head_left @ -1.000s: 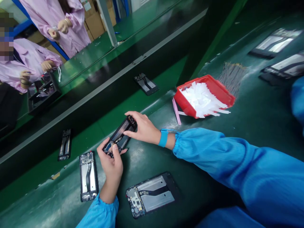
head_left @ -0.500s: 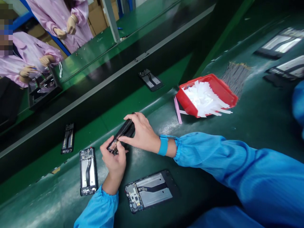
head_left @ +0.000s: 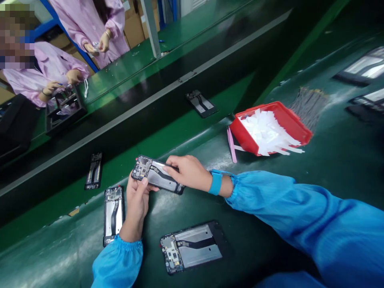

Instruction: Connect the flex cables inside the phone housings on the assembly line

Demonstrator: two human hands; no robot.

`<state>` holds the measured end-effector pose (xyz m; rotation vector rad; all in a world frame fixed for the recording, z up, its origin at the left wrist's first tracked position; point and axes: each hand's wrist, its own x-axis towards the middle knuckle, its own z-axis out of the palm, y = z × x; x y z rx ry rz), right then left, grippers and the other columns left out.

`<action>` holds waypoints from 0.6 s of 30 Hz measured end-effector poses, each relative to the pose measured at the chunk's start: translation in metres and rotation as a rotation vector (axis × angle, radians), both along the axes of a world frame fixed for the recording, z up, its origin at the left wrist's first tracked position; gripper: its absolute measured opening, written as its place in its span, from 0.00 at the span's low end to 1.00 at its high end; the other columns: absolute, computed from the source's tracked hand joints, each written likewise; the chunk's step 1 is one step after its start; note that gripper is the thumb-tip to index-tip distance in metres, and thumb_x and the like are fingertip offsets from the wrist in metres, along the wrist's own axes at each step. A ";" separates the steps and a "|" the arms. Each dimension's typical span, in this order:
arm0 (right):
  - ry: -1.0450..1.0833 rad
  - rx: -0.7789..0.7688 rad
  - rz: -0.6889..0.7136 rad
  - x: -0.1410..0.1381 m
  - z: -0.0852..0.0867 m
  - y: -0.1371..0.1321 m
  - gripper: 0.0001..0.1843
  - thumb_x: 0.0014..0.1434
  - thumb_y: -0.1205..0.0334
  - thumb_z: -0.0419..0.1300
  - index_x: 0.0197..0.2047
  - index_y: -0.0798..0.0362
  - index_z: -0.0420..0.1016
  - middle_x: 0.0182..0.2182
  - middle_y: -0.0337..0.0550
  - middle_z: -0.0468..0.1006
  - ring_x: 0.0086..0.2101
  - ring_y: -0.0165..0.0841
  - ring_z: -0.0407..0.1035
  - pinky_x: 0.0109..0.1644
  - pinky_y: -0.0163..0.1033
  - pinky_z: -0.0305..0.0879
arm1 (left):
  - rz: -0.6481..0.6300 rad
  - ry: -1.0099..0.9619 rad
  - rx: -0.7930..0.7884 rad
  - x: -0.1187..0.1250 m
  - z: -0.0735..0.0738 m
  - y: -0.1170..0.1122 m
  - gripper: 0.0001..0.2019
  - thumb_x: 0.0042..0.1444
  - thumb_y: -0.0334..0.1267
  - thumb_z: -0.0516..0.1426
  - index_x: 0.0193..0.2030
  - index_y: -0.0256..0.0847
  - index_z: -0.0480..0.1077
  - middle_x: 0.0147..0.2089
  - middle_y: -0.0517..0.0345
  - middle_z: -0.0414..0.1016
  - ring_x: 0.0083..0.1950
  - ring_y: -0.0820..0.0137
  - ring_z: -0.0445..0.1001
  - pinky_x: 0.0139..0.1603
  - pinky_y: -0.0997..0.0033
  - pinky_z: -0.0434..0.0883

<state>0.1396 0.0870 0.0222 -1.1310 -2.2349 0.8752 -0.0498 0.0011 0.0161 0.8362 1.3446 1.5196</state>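
Observation:
Both my hands hold one open phone frame (head_left: 156, 176) just above the green bench, its circuit side up. My left hand (head_left: 136, 198) grips its left end with the thumb on top. My right hand (head_left: 187, 172), with a blue wrist strap (head_left: 215, 182), pinches its right end. Two more phone frames lie on the bench: one (head_left: 113, 214) left of my left arm, one (head_left: 192, 247) near the front edge below my hands.
A red tray (head_left: 288, 120) of white strips stands to the right, a pink strip (head_left: 231, 144) beside it. Two phone frames (head_left: 201, 103) (head_left: 93, 170) ride the conveyor belt. Across it, two people in pink coats (head_left: 48, 66) work. More frames (head_left: 364, 66) lie far right.
The phone frame was turned in my hands from on edge to flat, circuit side up, and lifted slightly. The frames on the conveyor shifted a little to the right.

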 end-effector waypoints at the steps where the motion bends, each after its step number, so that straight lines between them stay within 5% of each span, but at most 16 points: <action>1: 0.002 -0.051 0.048 0.000 0.001 -0.002 0.09 0.69 0.58 0.63 0.36 0.51 0.77 0.25 0.34 0.76 0.26 0.30 0.68 0.31 0.37 0.51 | 0.029 0.016 -0.002 0.001 -0.003 -0.001 0.24 0.53 0.47 0.71 0.54 0.43 0.74 0.47 0.57 0.78 0.37 0.73 0.77 0.31 0.79 0.76; 3: 0.076 -0.112 0.142 -0.001 0.000 -0.006 0.09 0.69 0.57 0.63 0.37 0.52 0.76 0.27 0.35 0.76 0.27 0.30 0.68 0.32 0.37 0.55 | 0.086 0.074 -0.004 0.003 -0.009 -0.003 0.21 0.54 0.44 0.72 0.51 0.43 0.74 0.46 0.58 0.80 0.41 0.74 0.78 0.42 0.79 0.76; 6: 0.359 -0.255 0.154 -0.004 -0.005 -0.005 0.17 0.65 0.54 0.67 0.53 0.52 0.73 0.42 0.43 0.80 0.37 0.33 0.74 0.40 0.37 0.67 | 0.065 0.141 -0.012 0.011 -0.014 -0.008 0.21 0.57 0.43 0.70 0.55 0.44 0.73 0.52 0.56 0.80 0.51 0.70 0.79 0.56 0.72 0.74; 8: 0.529 -0.368 0.185 -0.006 -0.009 -0.005 0.24 0.65 0.56 0.66 0.60 0.53 0.68 0.48 0.47 0.79 0.43 0.35 0.76 0.45 0.39 0.72 | 0.006 0.186 -0.025 0.018 -0.013 -0.010 0.22 0.58 0.44 0.69 0.57 0.44 0.72 0.54 0.54 0.79 0.53 0.66 0.79 0.58 0.69 0.74; 13: 0.681 -0.449 0.296 -0.011 -0.014 -0.010 0.14 0.69 0.62 0.59 0.56 0.54 0.67 0.46 0.45 0.78 0.47 0.37 0.75 0.53 0.45 0.75 | -0.055 0.237 -0.006 0.027 -0.006 -0.011 0.22 0.59 0.44 0.68 0.57 0.42 0.73 0.55 0.52 0.80 0.54 0.64 0.79 0.58 0.66 0.74; 18: 0.860 -0.598 0.464 -0.012 -0.019 -0.012 0.21 0.69 0.67 0.55 0.64 0.54 0.62 0.57 0.49 0.75 0.58 0.35 0.71 0.70 0.49 0.64 | -0.004 0.204 0.004 0.024 -0.010 -0.013 0.20 0.57 0.42 0.69 0.55 0.43 0.74 0.50 0.55 0.81 0.48 0.67 0.79 0.52 0.70 0.75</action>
